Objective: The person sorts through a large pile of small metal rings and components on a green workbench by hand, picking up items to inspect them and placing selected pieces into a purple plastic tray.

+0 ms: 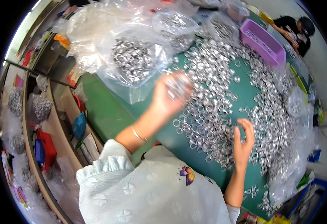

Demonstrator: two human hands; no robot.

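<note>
A big heap of small silver metal rings (pixel 215 93) covers the green table (pixel 107 112). My left hand (pixel 169 95) hovers over the heap's left edge, blurred, with what looks like a clump of rings in its fingers. Lower right, my right hand (pixel 243 142) rests at the heap's near edge, thumb and fingers pinched around a ring or two.
Clear plastic bags of rings (pixel 133 59) lie at the table's far left. A purple tray (pixel 264 41) stands at the back right, and another person (pixel 297 31) works beyond it. Shelves with more bags (pixel 36 108) run along the left. Crumpled plastic (pixel 297 160) lines the right edge.
</note>
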